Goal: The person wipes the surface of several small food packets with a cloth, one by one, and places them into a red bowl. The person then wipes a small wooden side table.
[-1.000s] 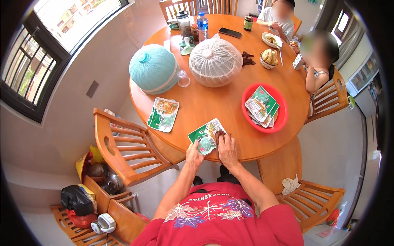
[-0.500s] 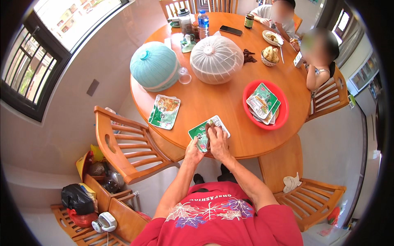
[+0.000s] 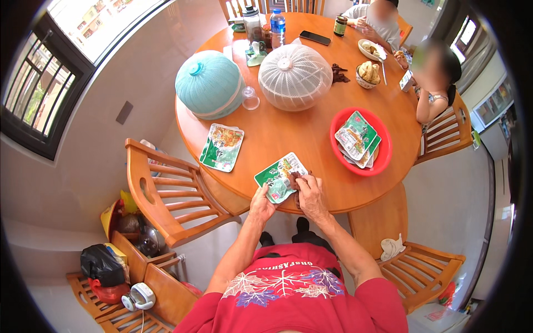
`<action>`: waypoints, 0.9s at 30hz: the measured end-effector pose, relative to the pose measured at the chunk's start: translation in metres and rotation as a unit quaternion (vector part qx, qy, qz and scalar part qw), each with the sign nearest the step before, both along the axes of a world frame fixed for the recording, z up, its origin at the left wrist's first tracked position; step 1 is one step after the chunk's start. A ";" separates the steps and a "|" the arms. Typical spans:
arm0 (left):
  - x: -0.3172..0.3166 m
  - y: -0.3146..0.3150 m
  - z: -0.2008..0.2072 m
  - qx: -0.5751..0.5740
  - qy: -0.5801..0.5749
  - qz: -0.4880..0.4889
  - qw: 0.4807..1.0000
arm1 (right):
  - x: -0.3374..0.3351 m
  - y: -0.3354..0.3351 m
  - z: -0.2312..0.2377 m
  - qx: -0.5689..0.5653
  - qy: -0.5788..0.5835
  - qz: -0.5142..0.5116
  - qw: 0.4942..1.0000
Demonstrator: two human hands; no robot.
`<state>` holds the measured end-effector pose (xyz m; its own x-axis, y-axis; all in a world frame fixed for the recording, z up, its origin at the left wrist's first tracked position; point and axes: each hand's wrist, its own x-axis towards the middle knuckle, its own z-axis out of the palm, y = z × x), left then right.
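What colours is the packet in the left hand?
The packet is green with whitish parts and a pale edge, best seen in the head view.

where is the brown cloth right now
In the head view, the brown cloth is in the right hand, over the right side of the green packet.

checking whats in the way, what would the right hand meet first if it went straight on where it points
Likely the green-and-white packet, which the brown cloth in the right hand seems to touch; depth there is unclear.
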<state>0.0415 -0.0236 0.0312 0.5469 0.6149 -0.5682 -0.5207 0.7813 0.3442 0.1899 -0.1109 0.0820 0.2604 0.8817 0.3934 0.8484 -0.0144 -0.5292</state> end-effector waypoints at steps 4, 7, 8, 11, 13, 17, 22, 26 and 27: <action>0.001 0.001 -0.005 0.005 -0.017 0.026 1.000 | -0.019 -0.010 -0.023 -0.039 -0.077 0.050 0.995; 0.001 0.000 -0.008 0.009 -0.016 0.036 0.999 | -0.021 -0.020 -0.023 -0.047 -0.071 0.108 0.990; 0.000 0.003 -0.008 0.006 -0.004 0.039 0.999 | -0.017 -0.023 -0.021 -0.054 -0.056 0.136 0.988; -0.001 0.001 -0.009 0.003 0.005 0.036 0.999 | -0.006 -0.024 -0.009 -0.051 0.039 0.222 0.973; -0.001 0.002 -0.016 0.011 0.003 0.039 0.999 | -0.006 -0.015 -0.003 -0.001 0.068 0.172 0.983; 0.001 0.001 -0.014 0.022 -0.030 0.024 0.999 | -0.018 -0.005 -0.010 -0.023 -0.011 0.107 0.994; 0.000 -0.002 -0.010 0.030 -0.005 0.033 0.999 | -0.009 -0.014 -0.016 -0.092 0.054 0.232 0.967; -0.001 0.002 -0.015 0.013 0.009 0.031 0.999 | -0.003 0.008 0.003 -0.016 0.045 0.143 0.989; 0.002 -0.001 -0.010 0.017 0.017 0.026 0.999 | -0.004 0.017 0.001 0.015 0.017 0.067 0.997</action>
